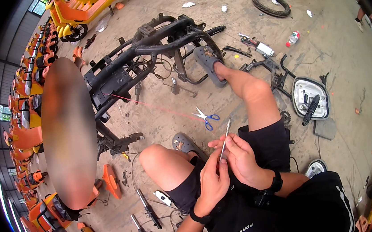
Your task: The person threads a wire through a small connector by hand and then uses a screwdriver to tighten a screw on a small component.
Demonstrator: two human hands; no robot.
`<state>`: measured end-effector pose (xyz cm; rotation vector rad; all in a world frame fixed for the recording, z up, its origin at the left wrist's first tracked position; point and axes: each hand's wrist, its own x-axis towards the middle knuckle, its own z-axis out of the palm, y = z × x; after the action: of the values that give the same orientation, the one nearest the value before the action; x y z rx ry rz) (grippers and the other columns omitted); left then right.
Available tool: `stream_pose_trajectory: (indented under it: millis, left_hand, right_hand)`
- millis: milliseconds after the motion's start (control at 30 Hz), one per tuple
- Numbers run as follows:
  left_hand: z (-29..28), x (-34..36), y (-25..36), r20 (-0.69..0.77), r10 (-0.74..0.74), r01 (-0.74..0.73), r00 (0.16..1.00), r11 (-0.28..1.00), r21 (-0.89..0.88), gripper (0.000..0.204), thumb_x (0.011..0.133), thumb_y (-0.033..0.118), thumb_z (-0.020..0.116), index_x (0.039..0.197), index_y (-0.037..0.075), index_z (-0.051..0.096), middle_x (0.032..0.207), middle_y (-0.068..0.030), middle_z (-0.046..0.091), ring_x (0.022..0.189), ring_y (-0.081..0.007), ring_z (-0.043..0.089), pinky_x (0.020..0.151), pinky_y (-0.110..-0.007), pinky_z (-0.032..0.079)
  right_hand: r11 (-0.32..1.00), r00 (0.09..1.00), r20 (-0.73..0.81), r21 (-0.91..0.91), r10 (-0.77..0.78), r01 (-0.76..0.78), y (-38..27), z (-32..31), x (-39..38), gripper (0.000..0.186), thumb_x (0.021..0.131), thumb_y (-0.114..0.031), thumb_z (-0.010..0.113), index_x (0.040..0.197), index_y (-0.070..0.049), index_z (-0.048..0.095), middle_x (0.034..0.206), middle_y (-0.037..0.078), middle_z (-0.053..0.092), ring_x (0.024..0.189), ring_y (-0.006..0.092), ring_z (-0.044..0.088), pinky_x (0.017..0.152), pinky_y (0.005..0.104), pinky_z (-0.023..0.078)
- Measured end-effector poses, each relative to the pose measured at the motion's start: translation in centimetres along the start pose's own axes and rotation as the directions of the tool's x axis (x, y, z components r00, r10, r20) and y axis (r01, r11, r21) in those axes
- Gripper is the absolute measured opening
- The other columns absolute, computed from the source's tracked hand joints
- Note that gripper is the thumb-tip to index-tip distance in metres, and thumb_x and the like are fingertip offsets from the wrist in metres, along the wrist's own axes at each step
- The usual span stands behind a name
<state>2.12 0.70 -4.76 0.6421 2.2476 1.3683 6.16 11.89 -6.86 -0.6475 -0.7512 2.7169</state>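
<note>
In front of my lap, my left hand (214,179) is closed around the lower part of a slender metal rod (225,141). My right hand (243,159) pinches the same rod a little higher, between thumb and fingers. The rod tilts upward, and its free tip looks ridged or spiral; its lower end is hidden by my fingers. Just beyond the tip, a pair of scissors (207,118) with blue handles lies spread on the concrete floor. Past the scissors stands a bare black scooter frame (152,47) with loose cables hanging from it.
A black tire (271,4) and a red-capped bottle (292,38) lie at the far right. Nearer are a white shell part (310,97) with a shock absorber (311,110) on it. Two fork tubes (148,209) rest at lower left. Orange scooters (30,131) line the left side.
</note>
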Motion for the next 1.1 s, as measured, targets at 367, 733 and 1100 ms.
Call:
stream_pose_trajectory:
  millis: [367, 733, 1100]
  left_hand:
    - [-3.0, 2.3, 0.1, 0.068, 0.005, -0.010, 0.998, 0.998, 0.067, 0.020, 0.101, 0.013, 0.058, 0.108, -0.001, 0.070, 0.064, -0.0075, 0.056, 0.054, -0.0113, 0.048, 0.051, -0.027, 0.040]
    - [-4.2, 4.4, -0.2, 0.141, -0.046, 0.037, 0.989, 0.997, 0.062, 0.016, 0.098, 0.013, 0.062, 0.109, 0.001, 0.065, 0.067, -0.0085, 0.059, 0.058, -0.0151, 0.053, 0.052, -0.031, 0.040]
    - [-3.7, 4.8, -0.2, 0.103, 0.337, -0.350, 0.936, 0.923, 0.163, 0.007, 0.092, 0.002, 0.064, 0.098, -0.001, 0.065, 0.076, -0.0163, 0.064, 0.063, -0.0355, 0.062, 0.056, -0.040, 0.048]
  right_hand:
    - [0.989, 0.999, -0.038, -0.144, 0.021, -0.027, -1.2, -1.3, 1.1, 0.033, 0.107, -0.018, 0.042, 0.133, 0.000, 0.051, 0.121, 0.019, 0.065, 0.112, 0.0247, 0.062, 0.099, 0.0391, 0.048]
    - [0.924, 0.994, 0.067, -0.366, -0.092, 0.110, -3.0, -3.2, 3.7, 0.025, 0.105, -0.017, 0.051, 0.118, 0.001, 0.063, 0.115, 0.017, 0.070, 0.097, 0.0188, 0.068, 0.091, 0.0336, 0.053]
    - [0.884, 0.984, 0.142, -0.440, -0.103, 0.156, -4.0, -3.4, 3.3, 0.028, 0.105, -0.019, 0.053, 0.115, 0.004, 0.065, 0.106, 0.016, 0.073, 0.084, 0.0171, 0.070, 0.081, 0.0297, 0.055]
